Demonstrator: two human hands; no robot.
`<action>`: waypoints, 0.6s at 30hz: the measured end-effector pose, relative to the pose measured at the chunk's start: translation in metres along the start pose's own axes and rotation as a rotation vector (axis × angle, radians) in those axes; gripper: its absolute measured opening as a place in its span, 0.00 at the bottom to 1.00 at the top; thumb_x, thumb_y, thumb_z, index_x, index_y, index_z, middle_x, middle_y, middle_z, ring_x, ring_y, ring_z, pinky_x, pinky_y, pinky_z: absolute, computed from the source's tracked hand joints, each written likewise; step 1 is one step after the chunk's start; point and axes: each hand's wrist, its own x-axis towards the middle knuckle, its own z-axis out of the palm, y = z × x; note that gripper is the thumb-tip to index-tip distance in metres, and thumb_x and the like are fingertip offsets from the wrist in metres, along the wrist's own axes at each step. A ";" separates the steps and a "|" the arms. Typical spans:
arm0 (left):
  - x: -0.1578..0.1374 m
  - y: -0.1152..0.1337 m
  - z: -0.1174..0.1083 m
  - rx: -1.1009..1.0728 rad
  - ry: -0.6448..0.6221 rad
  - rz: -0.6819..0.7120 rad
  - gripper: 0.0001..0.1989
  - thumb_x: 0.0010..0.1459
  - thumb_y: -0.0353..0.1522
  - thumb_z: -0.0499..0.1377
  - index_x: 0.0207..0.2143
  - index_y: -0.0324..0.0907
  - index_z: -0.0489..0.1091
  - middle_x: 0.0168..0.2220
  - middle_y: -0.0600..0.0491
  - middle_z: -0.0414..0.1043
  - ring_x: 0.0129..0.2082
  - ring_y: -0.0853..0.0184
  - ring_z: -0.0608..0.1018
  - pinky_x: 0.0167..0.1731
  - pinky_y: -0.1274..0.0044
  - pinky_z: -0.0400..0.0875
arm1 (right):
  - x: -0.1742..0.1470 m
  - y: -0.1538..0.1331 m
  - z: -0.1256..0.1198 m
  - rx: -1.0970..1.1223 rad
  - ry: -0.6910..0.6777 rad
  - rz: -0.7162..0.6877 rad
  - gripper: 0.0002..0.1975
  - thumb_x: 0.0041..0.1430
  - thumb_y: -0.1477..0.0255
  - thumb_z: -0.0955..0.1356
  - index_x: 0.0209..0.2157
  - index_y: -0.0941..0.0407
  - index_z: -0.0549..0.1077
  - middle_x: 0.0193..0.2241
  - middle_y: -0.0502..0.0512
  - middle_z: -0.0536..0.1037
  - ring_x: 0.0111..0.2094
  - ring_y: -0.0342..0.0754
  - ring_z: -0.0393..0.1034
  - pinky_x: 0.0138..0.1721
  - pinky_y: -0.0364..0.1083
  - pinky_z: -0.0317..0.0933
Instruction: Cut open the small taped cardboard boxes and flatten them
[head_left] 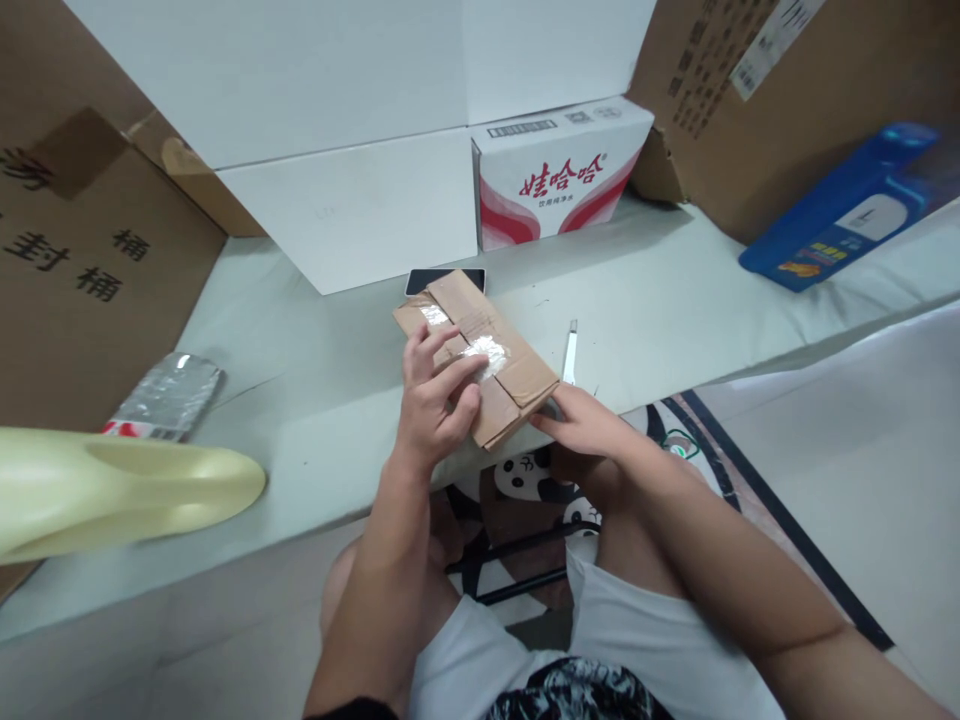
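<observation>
A small flat cardboard box (510, 375) lies tilted at the front edge of the pale table, with shiny clear tape across its seam and one end. My left hand (437, 400) rests on top of it, fingers apart, the index fingertip touching the tape. At the near right corner, my right hand (589, 422) grips the box; its fingers are partly hidden underneath. Just beyond that hand lies a slim white-handled tool (571, 352) with a metal tip, perhaps a small cutter. Behind the box, a dark-screened phone (450, 278) is partly covered.
White cartons (360, 210) and a white-and-red box (562, 180) stand along the back. Large brown cartons (67, 260) are at the sides. A blue bottle (832, 225) stands right. A pale yellow bottle (150, 490) and a clear plastic item (169, 395) are left.
</observation>
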 end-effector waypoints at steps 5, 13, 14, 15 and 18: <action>0.001 0.003 -0.002 -0.030 0.038 -0.024 0.11 0.60 0.35 0.55 0.42 0.46 0.74 0.60 0.47 0.62 0.65 0.52 0.63 0.68 0.52 0.51 | -0.001 0.000 0.001 0.053 0.012 -0.027 0.20 0.64 0.66 0.66 0.57 0.51 0.72 0.57 0.57 0.76 0.57 0.59 0.71 0.59 0.62 0.64; -0.004 0.000 0.001 -0.138 0.095 -0.285 0.17 0.56 0.37 0.62 0.49 0.49 0.70 0.67 0.48 0.51 0.69 0.49 0.57 0.67 0.53 0.55 | 0.000 0.001 0.005 0.260 0.018 0.045 0.32 0.67 0.59 0.63 0.70 0.48 0.54 0.69 0.55 0.59 0.68 0.57 0.57 0.66 0.62 0.57; -0.004 0.004 0.001 -0.157 0.084 -0.337 0.23 0.55 0.39 0.64 0.53 0.51 0.68 0.69 0.48 0.46 0.70 0.47 0.53 0.66 0.53 0.55 | 0.000 0.002 0.006 0.277 -0.003 0.066 0.34 0.67 0.58 0.63 0.70 0.48 0.53 0.69 0.55 0.59 0.67 0.57 0.58 0.65 0.62 0.59; -0.004 0.010 0.000 -0.171 0.067 -0.384 0.28 0.53 0.40 0.66 0.56 0.53 0.66 0.70 0.49 0.42 0.71 0.46 0.50 0.66 0.52 0.54 | 0.000 0.003 0.008 0.285 -0.019 0.074 0.34 0.67 0.57 0.64 0.70 0.47 0.52 0.69 0.55 0.59 0.67 0.57 0.58 0.64 0.62 0.59; -0.003 0.030 -0.004 -0.190 0.028 -0.485 0.37 0.47 0.42 0.71 0.60 0.57 0.63 0.72 0.51 0.33 0.72 0.42 0.43 0.66 0.49 0.53 | 0.000 0.005 0.012 0.282 -0.032 0.037 0.34 0.66 0.55 0.64 0.70 0.46 0.52 0.67 0.55 0.64 0.66 0.57 0.60 0.66 0.62 0.56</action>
